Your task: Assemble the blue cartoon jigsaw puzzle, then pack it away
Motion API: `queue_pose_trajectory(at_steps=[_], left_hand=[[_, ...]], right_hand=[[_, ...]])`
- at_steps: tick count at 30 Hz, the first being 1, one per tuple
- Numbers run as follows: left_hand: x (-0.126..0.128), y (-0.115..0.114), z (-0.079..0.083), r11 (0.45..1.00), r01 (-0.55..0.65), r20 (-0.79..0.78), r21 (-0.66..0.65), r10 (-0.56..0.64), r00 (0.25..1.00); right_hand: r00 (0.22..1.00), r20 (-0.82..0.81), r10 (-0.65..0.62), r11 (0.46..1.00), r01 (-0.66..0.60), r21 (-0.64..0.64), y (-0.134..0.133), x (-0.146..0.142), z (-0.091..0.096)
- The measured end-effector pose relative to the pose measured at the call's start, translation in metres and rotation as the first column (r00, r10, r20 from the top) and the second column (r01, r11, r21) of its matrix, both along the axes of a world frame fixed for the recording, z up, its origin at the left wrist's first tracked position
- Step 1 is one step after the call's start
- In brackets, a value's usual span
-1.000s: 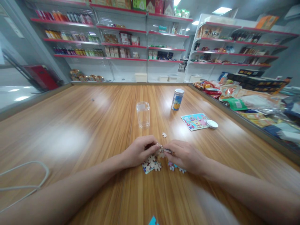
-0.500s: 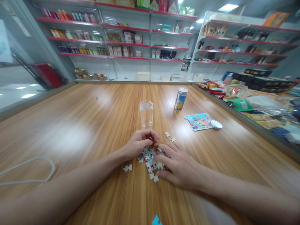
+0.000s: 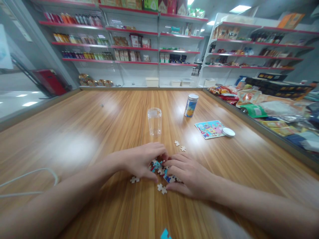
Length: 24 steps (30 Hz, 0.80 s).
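A small pile of jigsaw puzzle pieces (image 3: 160,170), some face up in blue and red and others showing pale backs, lies between my hands. My left hand (image 3: 143,160) arches over the pile's left side, thumb apart from the curled fingers, and I see nothing held in it. Resting on the pile's right side, my right hand (image 3: 188,172) has its fingers spread and covers part of it. Loose pieces lie around: a pale puzzle piece (image 3: 135,179) by my left wrist, two joined-looking ones near my right thumb, and a blue piece (image 3: 165,234) at the bottom edge.
Beyond my hands stands a clear plastic cup (image 3: 155,122). Farther right are a blue printed can (image 3: 191,106), a colourful picture card (image 3: 209,129) and a white lid (image 3: 228,132). A pale cable (image 3: 53,172) lies at left. Packaged snacks (image 3: 269,109) line the table's right side.
My left hand has turned palm down and spread its thumb over the pile. The pile looks more gathered between both hands, while my right hand stays almost in place.
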<state>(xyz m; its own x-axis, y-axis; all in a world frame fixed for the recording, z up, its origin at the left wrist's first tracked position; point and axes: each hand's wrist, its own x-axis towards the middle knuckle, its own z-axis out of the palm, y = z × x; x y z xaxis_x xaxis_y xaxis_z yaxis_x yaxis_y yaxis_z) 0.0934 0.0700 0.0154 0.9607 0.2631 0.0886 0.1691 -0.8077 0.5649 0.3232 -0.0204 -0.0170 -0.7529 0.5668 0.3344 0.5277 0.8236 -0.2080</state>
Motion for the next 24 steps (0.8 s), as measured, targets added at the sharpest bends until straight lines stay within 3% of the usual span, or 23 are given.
queue_pose_trajectory(at_steps=[4,8,11,15,17,19,21,22,24], left_hand=[[0.002,0.003,-0.01,0.995,0.001,-0.016,0.101,0.001,1.0],[0.006,0.0,-0.019,0.972,0.026,0.042,0.236,-0.037,0.998],[0.01,-0.004,-0.022,0.916,0.067,0.102,0.396,-0.117,0.988],[0.015,-0.01,-0.022,0.826,0.083,0.114,0.557,-0.175,0.978],[0.016,-0.01,-0.019,0.813,0.076,0.121,0.577,-0.177,0.977],[0.014,-0.009,-0.016,0.839,0.062,0.137,0.54,-0.161,0.977],[0.01,-0.007,-0.013,0.889,0.037,0.148,0.455,-0.116,0.982],[0.008,-0.005,-0.012,0.911,0.012,0.152,0.412,-0.082,0.985],[0.004,-0.002,-0.014,0.934,-0.066,0.159,0.352,0.01,0.987]], right_hand=[[0.999,-0.037,0.027,1.0,-0.028,-0.01,0.001,0.001,0.001],[0.997,-0.038,0.07,0.994,-0.067,0.081,0.003,0.003,0.0],[0.997,-0.029,0.072,0.985,-0.067,0.158,0.003,0.005,-0.001],[0.993,-0.094,0.067,0.99,-0.054,0.128,0.004,0.007,-0.002],[0.982,-0.185,0.04,0.993,-0.017,0.12,0.011,0.012,0.0],[0.955,-0.283,-0.09,0.981,0.134,0.138,0.024,0.025,0.003],[0.887,-0.295,-0.355,0.899,0.41,0.151,0.042,0.047,0.005],[0.827,-0.248,-0.505,0.821,0.549,0.158,0.051,0.062,0.005],[0.633,-0.067,-0.771,0.618,0.77,0.161,0.065,0.092,0.002]])
